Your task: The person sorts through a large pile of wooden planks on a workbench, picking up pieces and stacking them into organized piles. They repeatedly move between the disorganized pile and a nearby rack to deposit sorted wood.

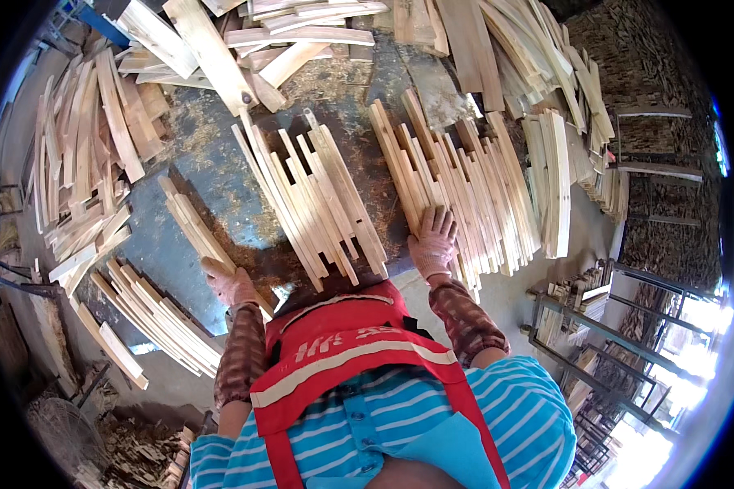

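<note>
My left hand, in a pinkish glove, grips the near end of a small bundle of pale wood strips that lies slanted on the dusty workbench. My right hand, also gloved, rests flat with fingers spread on the near ends of a wide row of wood strips at the right. Between the hands lies another fanned row of strips, untouched.
Loose strips are heaped along the left edge, across the back and at the right. A further stack sits low at the left. Metal racks stand at the right. Sawdust covers the bench.
</note>
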`<state>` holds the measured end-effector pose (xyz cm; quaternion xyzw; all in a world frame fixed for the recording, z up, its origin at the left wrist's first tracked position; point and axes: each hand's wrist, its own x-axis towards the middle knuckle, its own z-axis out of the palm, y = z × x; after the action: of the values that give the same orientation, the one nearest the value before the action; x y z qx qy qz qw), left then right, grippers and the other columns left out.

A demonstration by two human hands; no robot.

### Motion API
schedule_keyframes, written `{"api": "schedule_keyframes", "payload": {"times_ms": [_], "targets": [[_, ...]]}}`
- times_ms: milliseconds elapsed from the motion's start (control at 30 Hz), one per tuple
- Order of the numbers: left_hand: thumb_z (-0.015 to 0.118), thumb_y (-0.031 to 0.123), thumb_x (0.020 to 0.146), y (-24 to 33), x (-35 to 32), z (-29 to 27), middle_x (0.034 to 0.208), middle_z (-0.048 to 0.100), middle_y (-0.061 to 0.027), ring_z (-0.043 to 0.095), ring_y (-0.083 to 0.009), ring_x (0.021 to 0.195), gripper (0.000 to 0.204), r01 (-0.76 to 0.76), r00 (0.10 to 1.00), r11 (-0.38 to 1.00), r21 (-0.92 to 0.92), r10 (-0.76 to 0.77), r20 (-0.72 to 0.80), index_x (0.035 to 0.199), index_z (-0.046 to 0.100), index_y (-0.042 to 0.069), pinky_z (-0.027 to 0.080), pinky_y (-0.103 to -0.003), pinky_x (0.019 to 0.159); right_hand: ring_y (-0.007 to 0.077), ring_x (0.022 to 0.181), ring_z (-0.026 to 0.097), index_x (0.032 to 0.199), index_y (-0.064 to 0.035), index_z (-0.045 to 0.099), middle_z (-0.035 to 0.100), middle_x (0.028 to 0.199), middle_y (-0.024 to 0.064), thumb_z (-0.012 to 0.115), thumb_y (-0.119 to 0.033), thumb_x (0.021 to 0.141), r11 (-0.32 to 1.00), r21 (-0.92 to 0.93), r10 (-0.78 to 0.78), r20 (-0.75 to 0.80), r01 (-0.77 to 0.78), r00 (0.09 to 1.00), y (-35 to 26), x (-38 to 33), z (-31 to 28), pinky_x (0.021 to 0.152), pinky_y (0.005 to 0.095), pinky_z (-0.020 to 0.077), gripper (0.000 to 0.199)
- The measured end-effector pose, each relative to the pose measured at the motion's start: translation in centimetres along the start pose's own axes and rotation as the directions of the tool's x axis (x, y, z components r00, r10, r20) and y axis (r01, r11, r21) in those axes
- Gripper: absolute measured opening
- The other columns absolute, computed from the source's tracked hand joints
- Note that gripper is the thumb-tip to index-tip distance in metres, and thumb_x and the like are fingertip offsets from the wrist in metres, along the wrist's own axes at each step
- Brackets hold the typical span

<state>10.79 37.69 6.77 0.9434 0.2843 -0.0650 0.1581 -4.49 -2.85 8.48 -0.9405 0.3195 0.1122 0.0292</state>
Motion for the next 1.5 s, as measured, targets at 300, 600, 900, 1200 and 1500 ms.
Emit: {"api": "schedule_keyframes", "payload": {"times_ms": [300,600,900,1200,1500], "targets": [[0.074,0.019,0.068,-2.4,0.8,-0.9,0.152,0.036,-0.0256,0.044,-0.0454,0.132,0.108,-0.152,0.988,0.977,-0.147,0.153,-0.002,0.158,0.017,0.007,0.043,-0.048,0.108,0.0397,0.153,0.015,0.159,-0.0046,0.022,0.019,0.165,0.0223,0.070,-0.053,0.080,0.997,-0.075,-0.010,0.059,0.014,0.998,-0.6,-0.4,-1.0,0.125,0.0522,0.0125,0.104],[0.082,0.021,0.069,-3.8,-1.2,-2.6,0.147,0.039,-0.0288,0.046,-0.0468,0.131,0.111,0.038,0.996,0.938,-0.346,-0.006,0.094,0.157,0.016,0.004,0.042,-0.048,0.108,0.0375,0.151,0.024,0.157,-0.0071,0.028,0.024,0.164,0.0194,0.072,-0.035,0.088,0.978,0.195,-0.051,-0.098,0.069,0.994,-6.4,5.1,-5.8,0.122,0.0468,0.0263,0.087],[0.079,0.028,0.077,-3.0,-0.6,-4.4,0.149,0.042,-0.0299,0.049,-0.0384,0.134,0.106,0.264,0.964,0.781,-0.567,-0.190,0.186,0.158,0.016,0.000,0.043,-0.041,0.109,0.0374,0.147,0.031,0.146,0.0066,0.041,0.037,0.155,0.0262,0.070,-0.020,0.088,0.627,0.568,-0.405,-0.347,0.533,0.846,-22.3,14.8,-16.1,0.121,0.0417,0.0267,0.070],[0.078,0.023,0.085,10.5,14.8,-4.6,0.148,0.048,-0.0198,0.043,-0.0347,0.140,0.081,-0.115,0.943,0.360,-0.926,0.333,0.013,0.152,0.036,0.002,0.033,-0.044,0.117,0.0410,0.145,0.034,0.155,-0.0009,0.027,0.027,0.161,0.0248,0.076,-0.043,0.079,0.666,0.578,-0.264,-0.408,0.471,0.874,-39.5,30.0,-22.5,0.116,0.0438,0.0364,0.099],[0.076,0.007,0.083,34.7,24.1,1.0,0.143,0.053,-0.0205,0.052,-0.0283,0.131,0.076,0.107,0.861,0.606,-0.788,0.340,0.378,0.146,0.037,-0.006,0.041,-0.036,0.112,0.0424,0.126,0.052,0.155,-0.0031,0.018,0.044,0.146,0.0236,0.073,-0.061,0.073,0.886,0.282,-0.338,-0.155,0.369,0.928,-42.7,39.0,-20.0,0.104,0.0496,0.0442,0.115]]}}
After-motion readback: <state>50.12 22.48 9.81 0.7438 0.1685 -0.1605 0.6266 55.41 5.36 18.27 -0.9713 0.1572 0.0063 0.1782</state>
